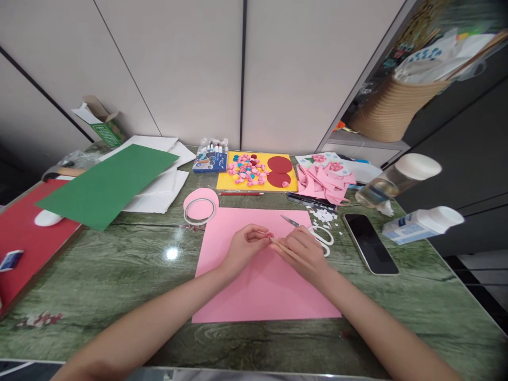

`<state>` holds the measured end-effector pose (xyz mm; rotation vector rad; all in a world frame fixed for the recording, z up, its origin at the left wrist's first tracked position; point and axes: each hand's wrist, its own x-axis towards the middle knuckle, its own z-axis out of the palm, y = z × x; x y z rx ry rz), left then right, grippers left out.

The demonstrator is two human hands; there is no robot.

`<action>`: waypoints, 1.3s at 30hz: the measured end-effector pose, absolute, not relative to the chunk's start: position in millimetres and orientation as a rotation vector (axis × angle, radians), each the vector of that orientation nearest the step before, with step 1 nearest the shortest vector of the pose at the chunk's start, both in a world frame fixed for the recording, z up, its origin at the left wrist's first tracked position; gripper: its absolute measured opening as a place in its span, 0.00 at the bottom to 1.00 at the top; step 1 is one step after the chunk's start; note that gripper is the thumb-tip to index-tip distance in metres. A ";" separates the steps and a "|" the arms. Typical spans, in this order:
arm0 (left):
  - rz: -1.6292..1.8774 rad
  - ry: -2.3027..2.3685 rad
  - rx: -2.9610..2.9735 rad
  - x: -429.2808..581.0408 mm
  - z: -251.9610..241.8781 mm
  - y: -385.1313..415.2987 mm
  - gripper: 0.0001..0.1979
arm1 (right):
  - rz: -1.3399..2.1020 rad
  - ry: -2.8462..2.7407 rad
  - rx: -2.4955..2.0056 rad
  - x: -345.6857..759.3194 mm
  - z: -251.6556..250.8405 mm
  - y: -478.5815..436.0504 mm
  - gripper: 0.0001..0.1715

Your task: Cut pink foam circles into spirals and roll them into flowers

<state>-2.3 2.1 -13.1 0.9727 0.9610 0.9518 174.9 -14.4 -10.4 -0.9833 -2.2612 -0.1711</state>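
Both hands meet over a sheet of pink paper [254, 286]. My left hand [244, 248] is closed, pinching a small pink piece [270, 235] between thumb and fingertips; its exact form is too small to make out. A thin pale wooden stick [283, 247] lies in my closed right hand [304, 251], its tip touching or very near the pink piece. Scissors with white handles [325, 241] lie just beyond my right hand, partly hidden by it. Left of the paper's far corner, a roll of tape [199, 211] rests partly on a pink paper circle [206, 194].
At the back, a yellow sheet [222, 182] bears many small coloured pieces [248, 169] and two red circles [280, 164]. Pink scraps [323, 182] lie beside it. A phone [371, 243], a white bottle [423, 225] and a clear cup [397, 180] stand right; green paper [111, 182] lies left.
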 end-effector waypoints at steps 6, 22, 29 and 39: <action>0.966 0.870 0.866 -3.3 -9.6 0.6 0.18 | -0.045 -2.246 -0.946 177.5 0.8 -14.0 0.08; 0.971 0.972 0.862 -6.1 -15.6 8.4 0.19 | -0.067 -2.322 -0.903 168.2 8.4 -17.2 0.18; 0.993 1.027 0.834 -4.6 -15.0 6.8 0.18 | -0.100 -2.369 -0.873 169.2 6.7 -19.0 0.16; 1.015 1.056 0.874 -1.0 -12.2 2.4 0.18 | -0.181 -2.371 -0.861 169.9 -1.4 -19.5 0.11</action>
